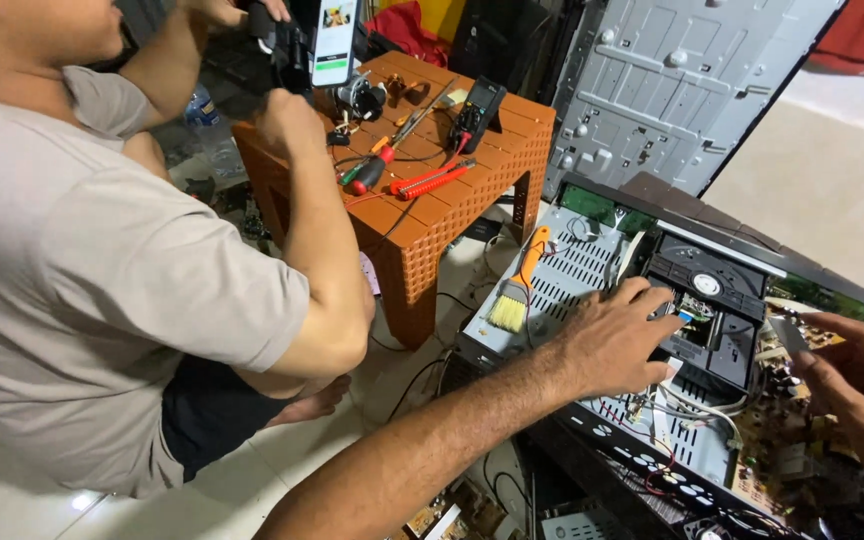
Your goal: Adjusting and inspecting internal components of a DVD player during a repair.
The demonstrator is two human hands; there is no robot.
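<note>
An informal electronics repair spot on the pale tiled floor [12,500] of a home or small shop: an opened disc player [692,330] with bare circuit boards lies on the floor, a low orange plastic table [422,240] carries screwdrivers [392,150], red pliers [432,180] and a meter [479,110], and a stripped grey metal back panel [672,80] leans nearby

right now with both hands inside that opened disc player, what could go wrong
1. The left hand rests flat on the black disc drive tray, beside thin white wires; a slip could snag them.
2. The right hand hovers over the brown circuit board, where fingers may brush exposed components.
3. The orange-handled brush lies loose on the grey perforated metal cover and could slide off.
</note>
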